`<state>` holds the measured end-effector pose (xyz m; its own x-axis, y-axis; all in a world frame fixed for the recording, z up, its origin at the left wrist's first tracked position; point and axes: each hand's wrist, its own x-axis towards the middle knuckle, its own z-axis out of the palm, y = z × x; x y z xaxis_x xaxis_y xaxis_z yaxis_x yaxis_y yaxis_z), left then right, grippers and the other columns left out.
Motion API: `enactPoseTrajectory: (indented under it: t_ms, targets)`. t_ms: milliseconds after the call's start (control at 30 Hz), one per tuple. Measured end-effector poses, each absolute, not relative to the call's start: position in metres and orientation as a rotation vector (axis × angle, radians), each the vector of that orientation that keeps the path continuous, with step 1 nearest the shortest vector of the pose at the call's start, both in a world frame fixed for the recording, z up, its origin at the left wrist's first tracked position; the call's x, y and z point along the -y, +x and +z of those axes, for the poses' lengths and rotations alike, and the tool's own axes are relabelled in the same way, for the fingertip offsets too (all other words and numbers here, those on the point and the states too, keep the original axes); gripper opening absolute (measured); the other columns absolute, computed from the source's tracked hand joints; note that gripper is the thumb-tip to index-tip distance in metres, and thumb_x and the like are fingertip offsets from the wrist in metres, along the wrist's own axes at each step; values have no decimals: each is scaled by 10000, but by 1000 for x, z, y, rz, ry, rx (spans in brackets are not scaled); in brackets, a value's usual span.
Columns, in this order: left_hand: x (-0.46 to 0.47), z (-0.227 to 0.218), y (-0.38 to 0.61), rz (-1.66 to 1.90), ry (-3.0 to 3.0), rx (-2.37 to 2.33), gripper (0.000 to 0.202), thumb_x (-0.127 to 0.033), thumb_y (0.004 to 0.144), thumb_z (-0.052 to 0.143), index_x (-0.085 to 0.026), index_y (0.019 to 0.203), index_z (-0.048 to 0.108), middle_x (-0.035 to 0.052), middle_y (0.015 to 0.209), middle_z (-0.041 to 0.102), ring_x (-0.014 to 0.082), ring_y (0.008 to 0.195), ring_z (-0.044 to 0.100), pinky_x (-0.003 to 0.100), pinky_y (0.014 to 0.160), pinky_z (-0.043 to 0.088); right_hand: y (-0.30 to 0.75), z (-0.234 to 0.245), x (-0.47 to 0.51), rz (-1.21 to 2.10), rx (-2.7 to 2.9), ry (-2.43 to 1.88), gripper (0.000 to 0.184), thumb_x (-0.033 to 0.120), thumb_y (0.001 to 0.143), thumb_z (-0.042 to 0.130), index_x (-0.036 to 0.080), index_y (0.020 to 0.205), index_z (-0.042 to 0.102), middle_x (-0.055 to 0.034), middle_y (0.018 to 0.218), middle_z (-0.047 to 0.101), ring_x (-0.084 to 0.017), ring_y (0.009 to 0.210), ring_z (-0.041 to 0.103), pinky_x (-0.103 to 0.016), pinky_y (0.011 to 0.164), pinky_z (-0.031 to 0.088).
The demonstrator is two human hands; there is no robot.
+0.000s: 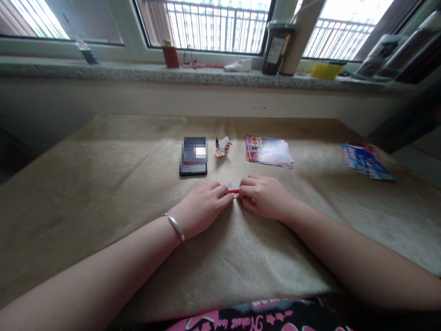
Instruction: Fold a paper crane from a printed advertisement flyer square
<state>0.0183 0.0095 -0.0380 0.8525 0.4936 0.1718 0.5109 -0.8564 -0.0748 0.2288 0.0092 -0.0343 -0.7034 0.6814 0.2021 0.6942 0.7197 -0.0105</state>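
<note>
Between my hands is a small folded piece of paper (233,186), white with a red band, lying low over the tabletop. My left hand (206,204) pinches its left end with thumb and fingers. At the right end, my right hand (263,195) grips it with curled fingers, which cover much of the paper. Just beyond it stands a folded paper crane (223,146), white with red stripes and a dark patch. A phone (193,156) with a blurred-out screen lies to the left of the crane.
A stack of glossy printed flyers (270,151) lies right of the crane, and fanned blue flyers (367,161) lie farther right. The table (86,184) has a tan cover. Along the windowsill (120,73) stand a red container (170,55), a dark lidded jar (275,48) and a yellow item (326,70).
</note>
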Motion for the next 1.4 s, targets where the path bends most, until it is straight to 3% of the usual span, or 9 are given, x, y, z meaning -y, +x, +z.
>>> enactPoseTrajectory:
  t_ms: [767,1067,1300,1400]
  targets:
    - [-10,-32,17,-266,-2992,852,281,-97,814,488,-164,1063,601,77,966,600,190,875,539,339,799,497,243,-18,-6,-110,2817,-1235,178,192,821,540,219,716,681,-13,786,664,-130,677,548,-266,531,253]
    - [-11,-33,12,-375,-3021,821,232,-112,840,452,-156,985,628,78,991,632,180,910,570,324,823,499,240,-21,-3,-171,2850,-1227,180,192,843,485,194,769,649,-35,810,650,-146,696,543,-274,551,279]
    - [-11,-33,14,-336,-2979,794,228,-111,836,466,-144,1001,620,84,944,620,184,866,552,320,778,499,238,-30,-3,-114,2791,-1096,200,216,869,463,206,975,632,-54,905,641,-158,783,541,-264,639,349]
    - [-11,-32,15,-313,-2943,748,194,-140,855,468,-141,952,636,92,917,621,193,858,552,329,757,501,235,-31,-2,-105,2772,-1073,212,204,871,459,211,964,649,-55,917,644,-155,785,542,-263,649,358]
